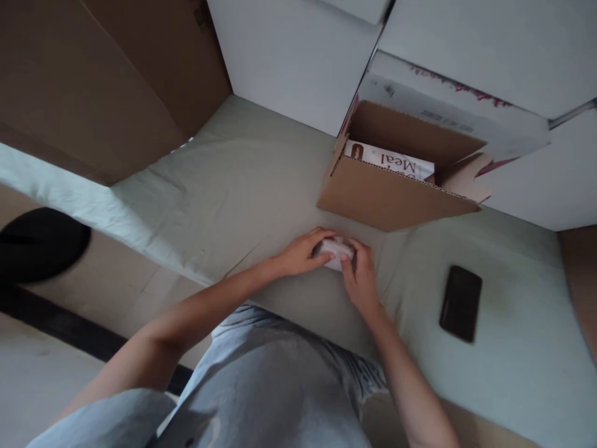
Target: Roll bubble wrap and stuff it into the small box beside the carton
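Observation:
Both my hands meet on a small whitish packet point(334, 251) lying on the pale green cloth point(242, 180) of the table. My left hand point(302, 251) curls its fingers over the packet's left end. My right hand point(360, 279) pinches its right end. The packet is mostly hidden by my fingers, so I cannot make out its shape. Just beyond my hands stands an open brown cardboard box point(387, 198) with a white carton point(389, 163) printed "Meal" lying inside.
A black phone point(461, 303) lies flat on the cloth to the right. Large brown cartons point(93, 81) stand at the back left, white ones point(298, 56) behind the box. The table's front edge runs just below my hands; a black round object point(40, 242) sits left below.

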{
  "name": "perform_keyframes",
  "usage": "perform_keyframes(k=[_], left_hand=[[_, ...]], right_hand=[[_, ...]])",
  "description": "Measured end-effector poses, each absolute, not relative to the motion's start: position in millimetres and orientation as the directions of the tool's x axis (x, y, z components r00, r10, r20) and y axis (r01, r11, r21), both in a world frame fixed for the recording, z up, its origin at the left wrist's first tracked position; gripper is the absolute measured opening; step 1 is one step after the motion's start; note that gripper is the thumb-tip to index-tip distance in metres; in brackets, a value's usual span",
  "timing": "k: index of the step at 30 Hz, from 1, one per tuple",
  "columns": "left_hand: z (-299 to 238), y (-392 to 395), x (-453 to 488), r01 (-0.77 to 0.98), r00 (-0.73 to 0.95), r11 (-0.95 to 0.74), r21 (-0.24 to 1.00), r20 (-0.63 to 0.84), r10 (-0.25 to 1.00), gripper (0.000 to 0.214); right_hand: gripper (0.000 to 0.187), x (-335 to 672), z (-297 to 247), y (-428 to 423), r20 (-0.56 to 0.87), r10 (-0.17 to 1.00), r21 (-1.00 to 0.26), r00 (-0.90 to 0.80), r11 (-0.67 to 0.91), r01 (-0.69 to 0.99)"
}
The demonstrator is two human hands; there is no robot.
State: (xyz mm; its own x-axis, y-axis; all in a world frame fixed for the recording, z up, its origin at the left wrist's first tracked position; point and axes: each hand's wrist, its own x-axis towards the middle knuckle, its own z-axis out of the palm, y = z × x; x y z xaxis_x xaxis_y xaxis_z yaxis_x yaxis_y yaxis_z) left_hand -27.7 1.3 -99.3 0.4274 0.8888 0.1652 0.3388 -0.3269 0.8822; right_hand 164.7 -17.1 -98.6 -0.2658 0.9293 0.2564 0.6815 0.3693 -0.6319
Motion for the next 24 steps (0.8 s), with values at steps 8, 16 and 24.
perform_keyframes(k=[8,16,24], left_hand=[[-105,17,-9,0.383,0.227,-0.166,0.909,0.082,0.971,0.044],[-81,20,-26,0.48,0.081,-0.104,0.871,0.074,0.994,0.026],[-81,-23,-14,0.383,0.075,0.026,0.923,-0.059,0.995,0.072]], right_hand=[[0.055,164,-100,-32,0.32,0.795,-0.37,-0.515,0.605,0.705],[0.051,167,-105,-14,0.232,0.854,-0.501,-0.466,0.516,0.695],[0.045,158,-101,-25,0.227,0.916,-0.743,-0.33,0.382,0.549]])
